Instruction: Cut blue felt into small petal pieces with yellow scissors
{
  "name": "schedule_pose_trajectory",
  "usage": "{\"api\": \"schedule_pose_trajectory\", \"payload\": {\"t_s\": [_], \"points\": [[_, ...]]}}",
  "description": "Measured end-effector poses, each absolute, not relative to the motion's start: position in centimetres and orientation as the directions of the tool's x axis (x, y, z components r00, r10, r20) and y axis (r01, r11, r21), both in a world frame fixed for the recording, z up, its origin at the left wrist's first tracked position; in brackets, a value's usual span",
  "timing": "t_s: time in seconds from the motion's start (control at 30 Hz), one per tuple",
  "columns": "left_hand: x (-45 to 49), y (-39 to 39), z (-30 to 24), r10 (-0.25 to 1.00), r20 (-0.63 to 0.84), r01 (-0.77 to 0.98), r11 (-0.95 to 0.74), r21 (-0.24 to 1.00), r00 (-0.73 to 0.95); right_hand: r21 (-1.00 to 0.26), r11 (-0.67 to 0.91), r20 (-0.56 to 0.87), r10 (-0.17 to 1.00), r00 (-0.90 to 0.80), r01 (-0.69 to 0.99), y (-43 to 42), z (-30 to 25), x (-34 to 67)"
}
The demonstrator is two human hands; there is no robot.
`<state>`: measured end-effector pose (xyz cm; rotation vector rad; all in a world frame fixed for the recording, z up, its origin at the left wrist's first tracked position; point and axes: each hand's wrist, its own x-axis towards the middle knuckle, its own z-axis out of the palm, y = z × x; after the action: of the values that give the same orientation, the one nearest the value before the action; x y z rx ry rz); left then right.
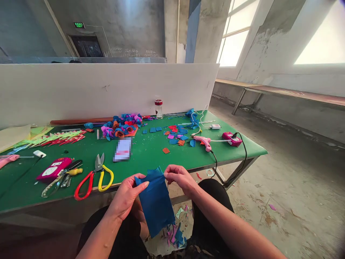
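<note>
Grey walls (140,25) rise at the far side, an exit sign (79,25) glowing green on the left, and a long white board (151,84) backs your green table (151,154). Now to your hands: you've got the blue sheet (155,207) up between them, just off the table's near edge, hanging down over your lap. Your left hand (128,197) grips its left edge near the top, thumb laid flat across the front; your right hand (180,178) pinches the top right corner, thumb against finger. Just beyond, to the left, lie your scissors (99,167), blades apart, one handle red, one yellow, with a magenta box (54,169) left of them. A pale slab (122,150), its face blurred, lies farther back. Look far: bunched flowers (122,126) in blue, purple and orange, then a red-lidded jar (159,109) standing upright by the board. Across to the right, loose blue, red and pink pieces (181,137) are scattered, and past them your pink glue gun (203,141) lies near a second magenta box (232,139). Down below, blue and pink scraps (175,235) litter the floor (269,219) between your legs.
</note>
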<state>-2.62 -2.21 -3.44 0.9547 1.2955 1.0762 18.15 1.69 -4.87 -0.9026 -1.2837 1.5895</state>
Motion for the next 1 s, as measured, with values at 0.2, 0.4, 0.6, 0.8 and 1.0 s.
{"api": "schedule_pose_trajectory", "payload": {"t_s": [0.2, 0.4, 0.6, 0.8, 1.0], "points": [[-2.5, -2.4, -3.8, 0.971, -0.234, -0.054, 0.231, 0.971, -0.057, -0.985, -0.01, 0.046, 0.947, -0.319, -0.172, 1.4, -5.6, 18.2], [-2.4, -2.6, -3.7, 0.967, -0.247, -0.081, 0.242, 0.967, -0.065, -0.977, -0.043, 0.017, 0.96, -0.278, -0.207, 0.7, -6.0, 17.8], [-2.8, -3.0, -3.7, 0.961, -0.273, -0.117, 0.265, 0.957, -0.053, -0.944, 0.293, 0.274, 0.952, -0.133, 0.154, 0.7, -5.6, 18.0], [-4.1, -3.4, -2.8, 0.944, -0.323, -0.225, 0.3, 0.927, -0.071, -0.959, 0.208, 0.191, 0.976, -0.101, 0.193, 2.2, -6.5, 20.8], [-3.6, -3.3, -2.8, 0.944, -0.331, -0.205, 0.322, 0.924, -0.008, -0.996, -0.003, 0.026, 0.952, -0.305, -0.092, 1.3, -5.6, 20.1]]}}
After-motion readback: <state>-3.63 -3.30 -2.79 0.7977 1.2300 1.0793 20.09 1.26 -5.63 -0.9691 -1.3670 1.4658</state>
